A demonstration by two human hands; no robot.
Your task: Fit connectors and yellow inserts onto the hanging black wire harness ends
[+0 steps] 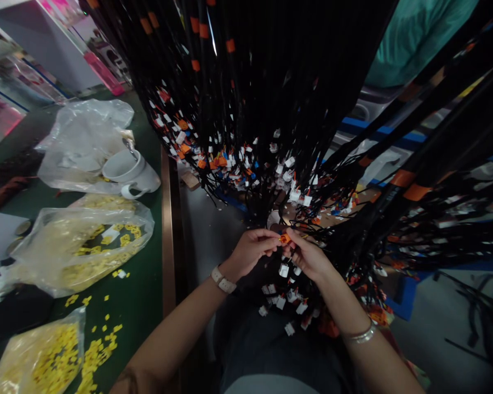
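In the middle of the head view, my two hands meet at a small orange wire connector [285, 239]. My right hand [310, 256] pinches this connector between thumb and fingers. From the other side, my left hand [252, 250] is closed, its fingertips on a tiny yellow piece [280, 239] that touches the connector. Whether the piece sits inside the connector is too small to tell. Several white connectors [284, 270] on wire ends dangle just below my hands. Black cables [271, 82] hang in a thick bundle in front of me, tipped with white, orange and blue connectors.
On the left stands a green table [148, 306] with a metal edge. It bears a white mug [125, 169] with a spoon, clear plastic bags [86, 246] and loose yellow pieces [98, 350]. More cables [411, 180] hang at the right, near blue-framed bins and a person's green garment [414, 44].
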